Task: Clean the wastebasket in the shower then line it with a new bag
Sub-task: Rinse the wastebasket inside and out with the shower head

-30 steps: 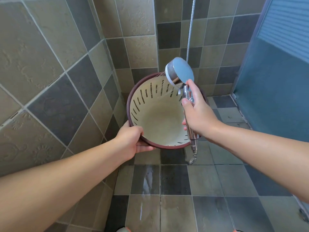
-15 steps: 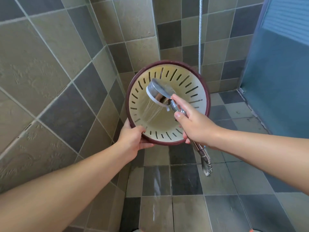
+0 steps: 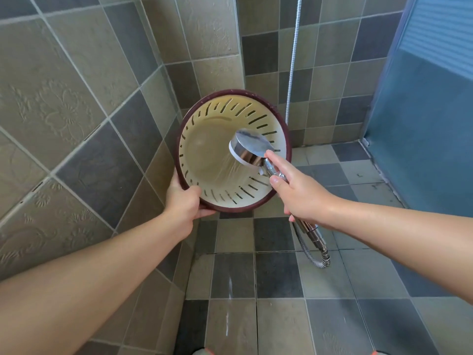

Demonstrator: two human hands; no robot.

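A cream wastebasket (image 3: 204, 155) with slotted walls and a dark red rim is held off the floor, its mouth tipped toward me. My left hand (image 3: 184, 201) grips the rim at the lower left. My right hand (image 3: 298, 194) holds the handle of a chrome shower head (image 3: 249, 147), which sits in front of the basket's right side. Water sprays from the head down and left into the basket. The basket is bare inside, with no bag in it.
Tiled walls close in on the left and behind the basket. A metal hose (image 3: 311, 252) loops below my right hand and runs up the back wall (image 3: 291, 73). A blue frosted panel (image 3: 425, 119) stands at right. The tiled floor (image 3: 256, 290) is wet.
The shower head has shifted from the basket's centre-left toward its right side and still sprays inside. The basket has tilted a little more toward me. Both grips are unchanged.
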